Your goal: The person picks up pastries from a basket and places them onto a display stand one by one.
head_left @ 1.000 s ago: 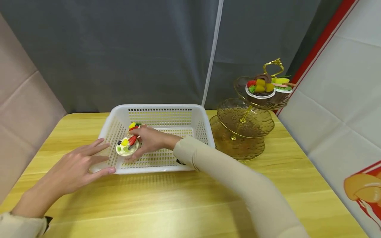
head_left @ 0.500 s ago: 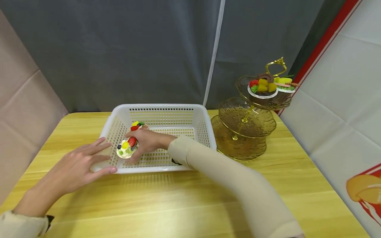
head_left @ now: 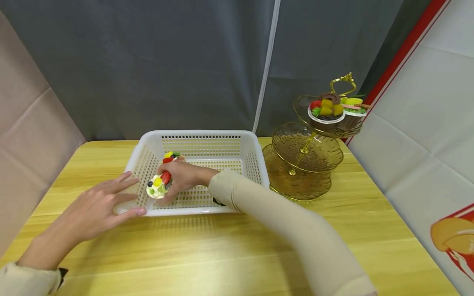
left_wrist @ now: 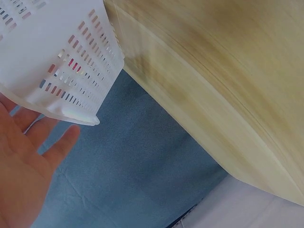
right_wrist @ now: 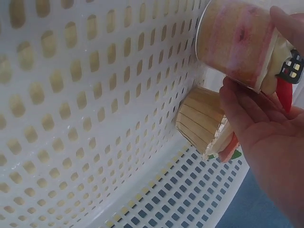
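Note:
My right hand reaches into the white basket and holds a cake cup topped with cream, strawberry and other fruit, close to the basket's left end. The right wrist view shows the cup's layered pink and tan side, with fingers and thumb around its top. Just behind it sits a fruit-topped cupcake in a ridged tan case. My left hand lies at the basket's left end with fingers spread, fingertips at the rim; the left wrist view has that hand beside the basket wall.
Right of the basket stands a three-tier amber stand with gold trim. Its top plate bears two dark fruit-topped cups. A grey curtain hangs behind the wooden table, and a pale wall borders it on the right.
My right hand and the cake cup have shifted slightly, a little lower in the basket. The left hand stays at the rim.

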`<state>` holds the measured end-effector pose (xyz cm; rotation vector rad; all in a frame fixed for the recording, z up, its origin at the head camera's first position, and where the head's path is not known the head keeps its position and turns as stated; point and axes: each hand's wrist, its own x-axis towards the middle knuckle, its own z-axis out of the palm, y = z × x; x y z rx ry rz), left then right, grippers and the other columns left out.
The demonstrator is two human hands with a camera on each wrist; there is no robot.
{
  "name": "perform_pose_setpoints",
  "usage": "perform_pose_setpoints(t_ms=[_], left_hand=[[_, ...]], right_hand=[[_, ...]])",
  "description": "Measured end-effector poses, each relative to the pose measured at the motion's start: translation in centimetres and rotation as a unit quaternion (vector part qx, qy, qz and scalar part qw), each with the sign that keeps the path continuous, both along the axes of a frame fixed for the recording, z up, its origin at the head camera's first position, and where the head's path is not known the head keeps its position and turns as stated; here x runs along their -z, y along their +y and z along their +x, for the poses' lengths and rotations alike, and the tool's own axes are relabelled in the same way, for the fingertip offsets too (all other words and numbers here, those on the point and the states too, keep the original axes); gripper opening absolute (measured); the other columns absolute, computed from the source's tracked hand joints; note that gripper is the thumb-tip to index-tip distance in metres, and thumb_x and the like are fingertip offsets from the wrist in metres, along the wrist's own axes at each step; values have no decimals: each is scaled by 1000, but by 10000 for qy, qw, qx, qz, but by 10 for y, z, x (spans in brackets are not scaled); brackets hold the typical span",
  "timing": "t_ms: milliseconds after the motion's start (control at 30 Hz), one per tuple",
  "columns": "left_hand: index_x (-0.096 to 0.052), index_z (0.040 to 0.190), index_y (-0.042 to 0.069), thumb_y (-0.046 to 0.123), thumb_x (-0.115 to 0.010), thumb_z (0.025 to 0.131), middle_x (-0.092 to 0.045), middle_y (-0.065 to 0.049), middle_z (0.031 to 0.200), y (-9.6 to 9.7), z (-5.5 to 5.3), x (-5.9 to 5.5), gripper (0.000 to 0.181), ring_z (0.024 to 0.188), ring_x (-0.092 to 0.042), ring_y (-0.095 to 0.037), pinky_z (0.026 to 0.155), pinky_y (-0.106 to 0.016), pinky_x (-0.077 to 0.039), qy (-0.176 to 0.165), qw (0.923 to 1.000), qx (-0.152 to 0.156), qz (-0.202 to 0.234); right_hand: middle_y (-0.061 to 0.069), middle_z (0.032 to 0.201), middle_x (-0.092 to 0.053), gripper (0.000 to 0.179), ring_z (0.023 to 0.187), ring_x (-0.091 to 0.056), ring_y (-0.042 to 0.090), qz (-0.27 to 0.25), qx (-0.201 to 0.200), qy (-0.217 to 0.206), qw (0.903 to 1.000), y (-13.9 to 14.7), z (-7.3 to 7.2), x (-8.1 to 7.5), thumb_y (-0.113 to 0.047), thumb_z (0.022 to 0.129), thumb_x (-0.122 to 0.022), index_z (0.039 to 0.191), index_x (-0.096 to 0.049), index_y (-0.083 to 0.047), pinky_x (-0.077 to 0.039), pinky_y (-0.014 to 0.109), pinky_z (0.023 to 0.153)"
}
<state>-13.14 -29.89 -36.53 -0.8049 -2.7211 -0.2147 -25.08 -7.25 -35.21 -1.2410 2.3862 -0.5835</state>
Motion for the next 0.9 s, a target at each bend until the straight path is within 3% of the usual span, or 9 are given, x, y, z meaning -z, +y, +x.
perform_pose_setpoints(t_ms=[300,467,900], left_hand=[[-80,103,10,56,-74,81,-59,-12,137,2,1,0,51,126,-53,-43,83,-63,-48,21,10000,1,-25],[-79,103,11,56,-74,81,-59,-13,138,1,1,0,51,125,-53,-44,82,-64,-48,35,10000,-31,-28],[-80,102,11,56,-75,81,-59,-13,138,1,2,1,50,125,-53,-43,83,-63,-48,7,10000,-24,-27]], right_hand=[[-7,99,-60,64,93,-54,7,-495,137,-2,9987,10,1,-6,-27,69,-92,118,-55,-10,-41,12,81],[-2,98,-59,63,86,-56,7,-712,94,-300,9970,15,2,-16,-20,71,-89,119,-50,-8,-45,13,77],[-1,102,-61,61,89,-55,8,-1384,264,-189,9898,33,5,-43,-13,73,-83,125,-53,-4,-45,15,79]])
